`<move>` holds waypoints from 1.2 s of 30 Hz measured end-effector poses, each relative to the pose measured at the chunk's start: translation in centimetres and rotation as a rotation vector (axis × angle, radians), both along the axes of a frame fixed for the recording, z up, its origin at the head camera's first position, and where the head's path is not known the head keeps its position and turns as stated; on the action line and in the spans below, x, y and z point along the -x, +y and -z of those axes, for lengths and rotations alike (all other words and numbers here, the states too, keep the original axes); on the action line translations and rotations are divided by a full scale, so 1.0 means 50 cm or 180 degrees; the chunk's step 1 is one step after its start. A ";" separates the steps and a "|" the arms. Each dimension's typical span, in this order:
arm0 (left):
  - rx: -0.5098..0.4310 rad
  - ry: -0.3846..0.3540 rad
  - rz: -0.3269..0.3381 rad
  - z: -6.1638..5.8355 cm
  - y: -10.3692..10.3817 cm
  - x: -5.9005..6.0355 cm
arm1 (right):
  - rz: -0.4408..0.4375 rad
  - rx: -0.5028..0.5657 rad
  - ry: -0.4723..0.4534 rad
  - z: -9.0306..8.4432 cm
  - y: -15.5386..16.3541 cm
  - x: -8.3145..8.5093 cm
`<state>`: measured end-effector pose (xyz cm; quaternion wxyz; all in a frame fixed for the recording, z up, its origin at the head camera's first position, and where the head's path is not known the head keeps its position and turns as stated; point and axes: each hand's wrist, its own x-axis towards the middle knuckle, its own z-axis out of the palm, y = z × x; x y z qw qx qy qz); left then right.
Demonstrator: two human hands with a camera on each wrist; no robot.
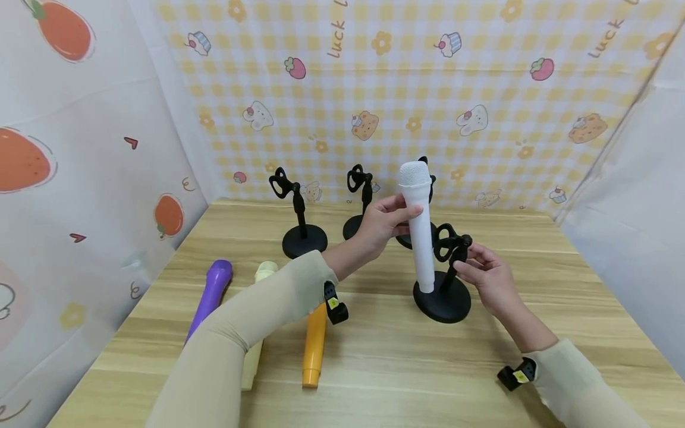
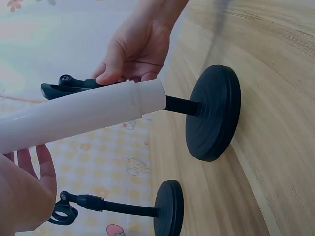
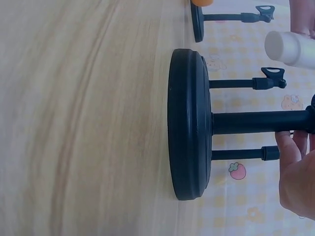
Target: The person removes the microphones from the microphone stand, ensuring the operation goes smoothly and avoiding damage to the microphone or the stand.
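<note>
White microphone (image 1: 420,229) upright in left hand (image 1: 382,223) grip, beside the clip | right hand (image 1: 489,279) pinching stand (image 1: 444,297) clip, seemingly | risk: misaligned push may tip stand on bench (image 1: 374,356).

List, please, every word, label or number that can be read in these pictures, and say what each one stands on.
"Luck": printed in brown on the yellow checked backdrop, once at upper centre and once at upper right.
Top-edge lettering on the backdrop: cut off, unreadable.
Yellow tags on the black wrist clips: too small to read.
White microphone, black stands: no text visible.
</note>
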<state>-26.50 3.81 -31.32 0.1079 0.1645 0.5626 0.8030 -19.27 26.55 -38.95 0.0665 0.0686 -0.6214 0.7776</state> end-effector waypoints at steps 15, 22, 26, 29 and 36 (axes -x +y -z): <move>0.0050 -0.0105 0.0050 0.000 -0.006 -0.011 | -0.0056 -0.0009 -0.0014 -0.003 0.001 0.000; 0.0101 -0.0149 -0.0001 0.005 -0.006 -0.012 | -0.0053 0.0005 -0.0063 -0.007 0.001 -0.002; 0.0124 -0.0180 -0.0081 0.005 -0.006 -0.013 | -0.0059 0.0048 -0.0055 -0.006 0.003 -0.002; 0.0128 -0.0217 -0.0142 0.005 -0.007 -0.014 | -0.0071 0.0072 -0.0047 -0.004 0.004 -0.002; 0.0113 -0.0286 -0.0152 0.007 -0.011 -0.017 | -0.0068 0.0079 -0.0042 -0.005 0.004 -0.002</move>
